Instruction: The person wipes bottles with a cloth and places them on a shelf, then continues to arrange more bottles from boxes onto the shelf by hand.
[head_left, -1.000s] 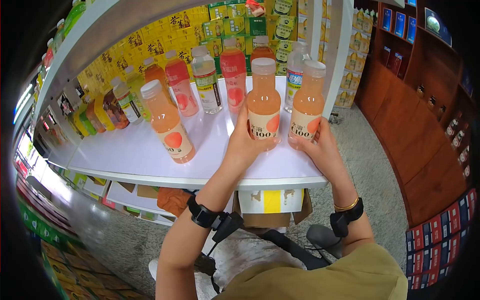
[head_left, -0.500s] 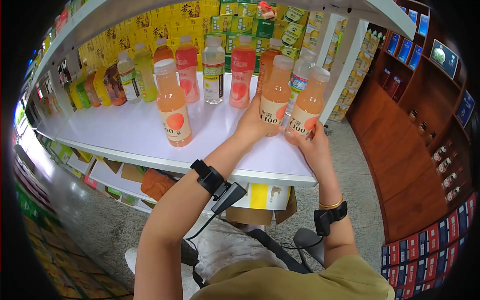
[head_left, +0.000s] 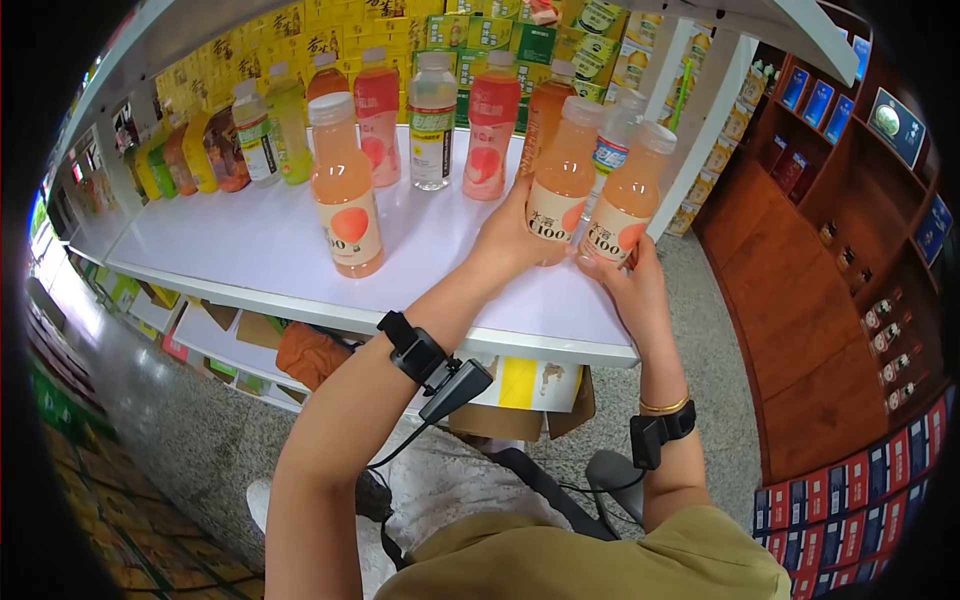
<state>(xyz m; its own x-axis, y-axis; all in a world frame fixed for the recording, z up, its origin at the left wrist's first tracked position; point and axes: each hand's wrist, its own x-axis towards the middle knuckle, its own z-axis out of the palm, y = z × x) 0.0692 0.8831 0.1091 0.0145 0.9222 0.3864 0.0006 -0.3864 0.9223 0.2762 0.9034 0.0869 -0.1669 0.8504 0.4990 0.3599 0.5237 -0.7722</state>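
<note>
My left hand (head_left: 508, 236) is closed around a peach-coloured drink bottle (head_left: 552, 222) with a white cap and cream label, near the right end of the white shelf (head_left: 430, 272). Fingers of my right hand (head_left: 634, 283) grip the lower part of a matching bottle (head_left: 612, 222), which leans slightly right. These two bottles are side by side, labels facing me. A third bottle of the same kind (head_left: 346, 205) stands upright by itself farther left, near the front edge.
Behind stand pink bottles (head_left: 490, 135), a clear bottle (head_left: 432, 130), an amber bottle (head_left: 546, 108) and a blue-labelled bottle (head_left: 612, 150). More drinks (head_left: 262, 140) line the left. A white post (head_left: 690, 110) rises at right, beside a wooden cabinet (head_left: 790, 290).
The view has shifted slightly, so the shelf bottles appear higher. Both hands keep their hold, and the two held bottles appear a little farther right and up.
</note>
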